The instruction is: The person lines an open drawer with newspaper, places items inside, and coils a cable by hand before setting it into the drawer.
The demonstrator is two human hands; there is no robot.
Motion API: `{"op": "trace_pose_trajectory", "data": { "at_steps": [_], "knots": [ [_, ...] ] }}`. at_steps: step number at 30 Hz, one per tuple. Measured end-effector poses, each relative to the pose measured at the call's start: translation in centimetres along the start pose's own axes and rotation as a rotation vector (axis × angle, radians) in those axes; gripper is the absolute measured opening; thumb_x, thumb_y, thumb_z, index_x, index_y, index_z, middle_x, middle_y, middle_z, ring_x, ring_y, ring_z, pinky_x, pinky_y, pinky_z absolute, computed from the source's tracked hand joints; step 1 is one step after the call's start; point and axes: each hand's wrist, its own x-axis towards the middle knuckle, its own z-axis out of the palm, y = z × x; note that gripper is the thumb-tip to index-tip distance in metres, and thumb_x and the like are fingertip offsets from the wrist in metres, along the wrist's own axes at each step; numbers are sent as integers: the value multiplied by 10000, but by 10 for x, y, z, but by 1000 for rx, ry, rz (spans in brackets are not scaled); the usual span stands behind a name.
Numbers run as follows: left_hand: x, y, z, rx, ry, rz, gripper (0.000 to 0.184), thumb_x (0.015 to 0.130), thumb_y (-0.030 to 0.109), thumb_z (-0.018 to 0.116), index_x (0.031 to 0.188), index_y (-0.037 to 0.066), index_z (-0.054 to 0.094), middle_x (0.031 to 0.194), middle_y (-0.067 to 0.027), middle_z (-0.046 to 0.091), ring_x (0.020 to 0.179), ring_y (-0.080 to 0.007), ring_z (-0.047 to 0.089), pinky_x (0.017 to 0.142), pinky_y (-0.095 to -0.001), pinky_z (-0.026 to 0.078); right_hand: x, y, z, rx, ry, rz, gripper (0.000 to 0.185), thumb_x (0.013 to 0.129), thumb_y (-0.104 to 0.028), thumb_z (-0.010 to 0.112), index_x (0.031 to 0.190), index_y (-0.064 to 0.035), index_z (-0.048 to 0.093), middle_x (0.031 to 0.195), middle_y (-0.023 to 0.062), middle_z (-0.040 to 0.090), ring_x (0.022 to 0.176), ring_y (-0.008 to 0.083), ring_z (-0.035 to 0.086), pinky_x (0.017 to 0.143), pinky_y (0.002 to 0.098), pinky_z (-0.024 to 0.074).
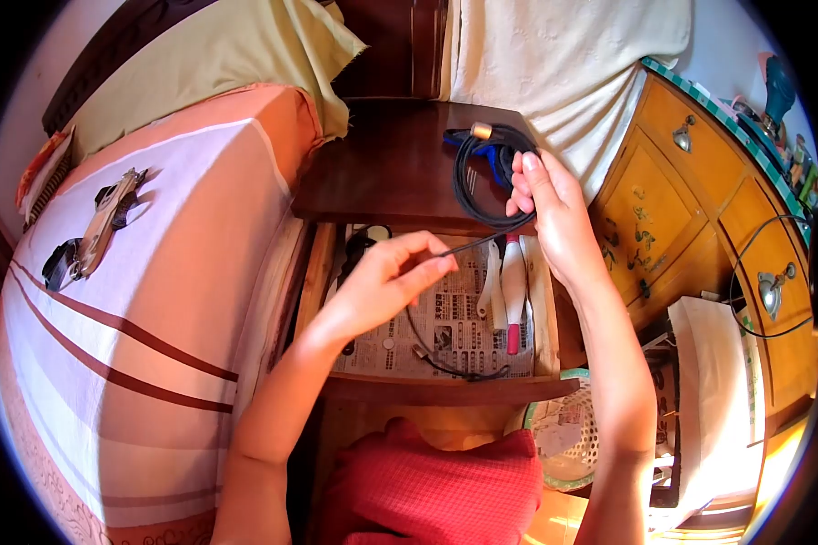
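A black cable (463, 189) hangs in a loose coil from my right hand (552, 202), its fingers closed around the loops. A gold-coloured plug end (481, 132) shows at the top of the coil. From there one strand runs to my left hand (393, 279), pinched between thumb and fingers. Below that hand the cable's tail drops into the open drawer (545, 313), its end resting on the newspaper lining (445, 331). A hairbrush-like white item with pink ends (513, 291) and a pale comb-like piece (492, 289) lie at the drawer's right side.
Behind the drawer is the dark wooden nightstand top (373, 163), with a blue and black item (493, 163) on it. The bed (182, 318) stands left, bearing a belt-like bundle (100, 227). A yellow cabinet (663, 191) and a perforated basket (568, 427) are on the right.
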Motion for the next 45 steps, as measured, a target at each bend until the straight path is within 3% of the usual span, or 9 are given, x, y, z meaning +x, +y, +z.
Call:
{"op": "trace_pose_trajectory", "data": {
  "at_steps": [7, 12, 14, 18, 21, 29, 36, 42, 45],
  "knots": [
    [5, -5, -36, 700, 134, 480, 113, 798, 88, 646, 866, -1, 661, 792, -89, 611, 645, -207, 547, 608, -314, 437, -6, -4, -9, 73, -210, 141, 265, 986, -245, 397, 911, -13, 501, 715, -7, 416, 609, 72, 399, 596, 253, 427],
    [2, 17, -21, 1070, 464, 239, 108, 790, 77, 649, 859, -7, 654, 800, -105, 615, 634, -217, 584, 614, -314, 472, -10, -4, -1, -128, -323, 235, 244, 980, -260, 418, 896, -42, 490, 717, -32, 360, 639, 60, 341, 581, 218, 365],
    [8, 15, -19, 336, 501, -7, 122, 835, 65, 599, 923, -10, 640, 821, -75, 631, 677, -158, 618, 650, -304, 512, -16, -2, 4, -163, -303, 239, 238, 980, -245, 413, 886, -40, 486, 712, -29, 363, 638, 62, 348, 562, 220, 369],
    [12, 3, -16, -420, 355, 15, 235, 860, 25, 552, 1090, -21, 555, 958, -71, 628, 901, -137, 618, 816, -284, 497, -25, 8, 10, -213, -273, 209, 257, 977, -243, 407, 901, -17, 501, 716, 10, 442, 587, 80, 433, 549, 230, 402],
    [11, 6, -13, -560, 302, -90, 272, 878, 29, 551, 1145, -12, 520, 1025, -86, 616, 987, -156, 600, 865, -291, 478, -27, 13, 14, -177, -219, 213, 260, 978, -247, 405, 900, -18, 498, 712, 8, 443, 583, 81, 433, 544, 235, 397],
    [4, -6, 1, -598, 367, 11, 552, 905, -3, 483, 1344, -20, 149, 1183, -207, 527, 1003, -252, 610, 852, -352, 499, -34, 19, 26, -156, -190, 171, 260, 977, -250, 411, 896, -16, 491, 700, 13, 467, 558, 88, 446, 511, 246, 388],
    [2, -2, -5, -925, 251, -110, 301, 933, 173, 506, 1138, -43, 462, 1072, -133, 602, 961, -214, 620, 853, -341, 491, -40, 30, 29, -423, -168, 145, 246, 972, -217, 418, 914, 13, 484, 719, 137, 542, 590, 213, 524, 590, 349, 429],
    [1, 4, 10, -385, 296, -17, 271, 948, 294, 498, 984, 28, 531, 718, 7, 502, 640, -47, 453, 598, -219, 410, -50, 20, 43, -567, -152, -95, 193, 961, -155, 417, 959, 28, 479, 829, 240, 593, 791, 422, 566, 682, 434, 429],
    [-2, -2, 12, -194, 318, 7, 229, 970, 260, 450, 1003, 41, 506, 693, 45, 435, 580, -37, 362, 557, -204, 374, -54, 16, 45, -547, -184, -18, 220, 963, -183, 422, 980, 29, 481, 827, 234, 590, 766, 398, 568, 678, 423, 437]
  ]
}}
